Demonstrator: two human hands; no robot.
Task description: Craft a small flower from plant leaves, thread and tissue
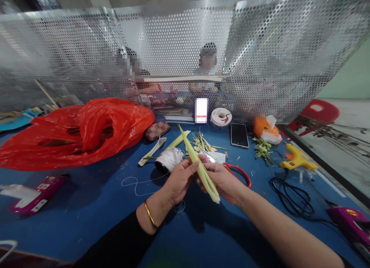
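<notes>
Here's a long, pale green folded husk-like leaf (194, 154), up off the blue table (95, 206) and running between the two bare hands. The left hand (185, 177) has it on its left side, thumb pressed on top, fingers closed around it; the right hand (221, 179) pinches it from the right, fingertips together on its edge. The leaf lies slantwise: its narrow tip points far and a little left, its wider, blunt end comes near and to the right, sticking out past the fingers.

Just left of the left hand, a spool of white thread (170, 159) lies tipped over, a loose strand trailing on the table. Just right and far of the right hand, red-handled scissors (238, 173). Beyond the hands, a scatter of pale plant scraps (204, 141). Further right, a dark-screened phone (239, 135), an orange tissue pack (266, 130) and a yellow glue gun (299, 159). Over on the left, a big red plastic bag (78, 133) with a brown checkered pouch (157, 131) at its right end. At the far side, a white ribbon roll (221, 116) stands before a perforated metal screen (173, 41).
</notes>
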